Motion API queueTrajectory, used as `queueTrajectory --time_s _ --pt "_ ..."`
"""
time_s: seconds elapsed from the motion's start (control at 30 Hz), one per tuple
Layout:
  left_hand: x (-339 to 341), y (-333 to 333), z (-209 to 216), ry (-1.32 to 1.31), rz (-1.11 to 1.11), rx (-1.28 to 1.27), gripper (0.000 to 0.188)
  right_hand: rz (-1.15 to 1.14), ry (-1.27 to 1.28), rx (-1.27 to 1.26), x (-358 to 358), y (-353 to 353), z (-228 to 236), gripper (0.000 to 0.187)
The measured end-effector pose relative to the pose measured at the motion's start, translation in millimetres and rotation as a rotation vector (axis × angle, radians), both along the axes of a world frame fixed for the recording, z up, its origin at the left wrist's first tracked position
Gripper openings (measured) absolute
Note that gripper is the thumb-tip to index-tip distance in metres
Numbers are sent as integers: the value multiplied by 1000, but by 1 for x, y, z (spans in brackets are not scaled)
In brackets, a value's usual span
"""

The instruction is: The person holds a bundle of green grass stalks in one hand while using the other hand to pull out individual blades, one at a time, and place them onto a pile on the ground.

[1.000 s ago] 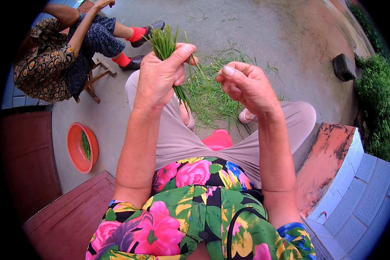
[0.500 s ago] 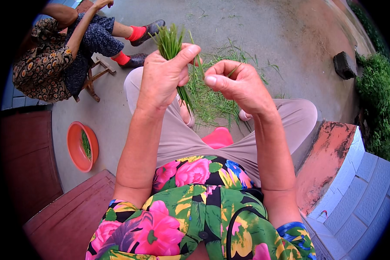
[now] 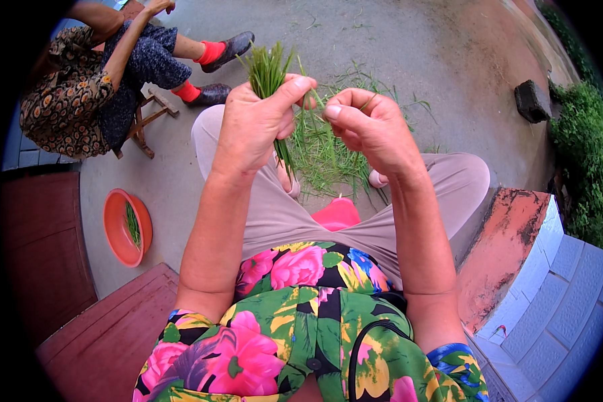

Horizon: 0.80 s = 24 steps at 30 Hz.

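Observation:
My left hand (image 3: 256, 127) is closed round a bunch of chives (image 3: 268, 72), its thumb lying across the stalks. The leafy ends fan out above the fist and the other ends hang below it. A single loose stalk (image 3: 317, 98) runs from beside my left thumb to my right hand (image 3: 374, 127). The right thumb and forefinger pinch that stalk, with another thin piece showing between the fingers. Beneath both hands, a scattered heap of green stalks and trimmings (image 3: 328, 157) covers the ground between my feet.
An orange basin (image 3: 108, 231) with some chives (image 3: 133, 225) stands at the left. Another person (image 3: 70, 100) sits on a wooden stool (image 3: 141, 130) at the upper left. Something pink (image 3: 337, 214) shows between my thighs. A dark block (image 3: 532, 100) lies far right, near green bushes (image 3: 586, 144).
My right hand has risen slightly and shifted a little away from me. The left hand, with the bunch of chives, has dipped a little toward me. Its grip is unchanged.

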<state>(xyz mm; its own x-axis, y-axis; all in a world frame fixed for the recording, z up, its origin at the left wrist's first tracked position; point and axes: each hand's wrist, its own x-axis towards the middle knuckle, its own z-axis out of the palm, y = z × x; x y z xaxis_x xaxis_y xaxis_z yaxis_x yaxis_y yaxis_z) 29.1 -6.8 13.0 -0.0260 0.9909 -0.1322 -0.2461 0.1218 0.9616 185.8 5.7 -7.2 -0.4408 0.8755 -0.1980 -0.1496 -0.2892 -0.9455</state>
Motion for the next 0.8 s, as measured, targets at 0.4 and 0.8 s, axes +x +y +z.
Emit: queueTrajectory --time_s 0.4,0.8 --pt "-2 -3 5 10 -87 -64 15 26 -48 91 -1 0 11 20" --pt "-1 -7 6 -113 -228 -183 15 -234 171 78 19 9 11 12"
